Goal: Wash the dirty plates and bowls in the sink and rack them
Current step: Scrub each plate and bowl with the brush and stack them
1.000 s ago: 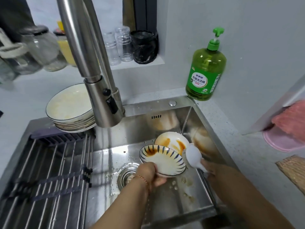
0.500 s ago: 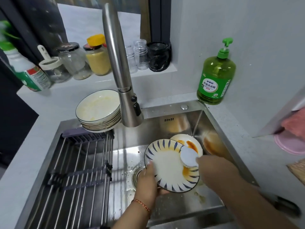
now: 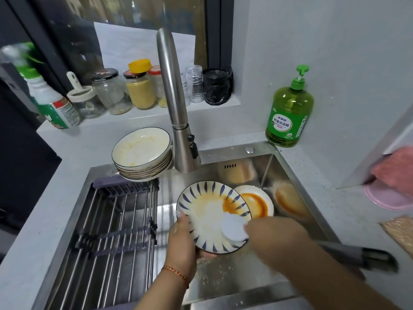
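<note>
Two hands work over the sink (image 3: pixel 297 182) basin. The left hand (image 3: pixel 182 240) grips the near-left rim of a blue-striped plate (image 3: pixel 207 211), thumb on the upper face and fingers curled beneath, holding it tilted above the drain side of the basin. Orange sauce stains the plate's far-right part. The right hand (image 3: pixel 272 231) — blurred — pinches a white scrubbing pad (image 3: pixel 233 228) and presses it on the plate's near-right part. Just behind the plate, a small white dish (image 3: pixel 258 203) smeared with orange lies on the sink floor by the right wall, partly under the plate's rim. A stack of dirty plates (image 3: pixel 143 153) sits at the sink's far-left corner, beside the faucet (image 3: pixel 176 104). The drying rack (image 3: pixel 116 222) spans the left half of the sink. A green detergent bottle (image 3: pixel 289 113) stands on the worktop (image 3: pixel 55 180) at the sink's far-right corner.
</note>
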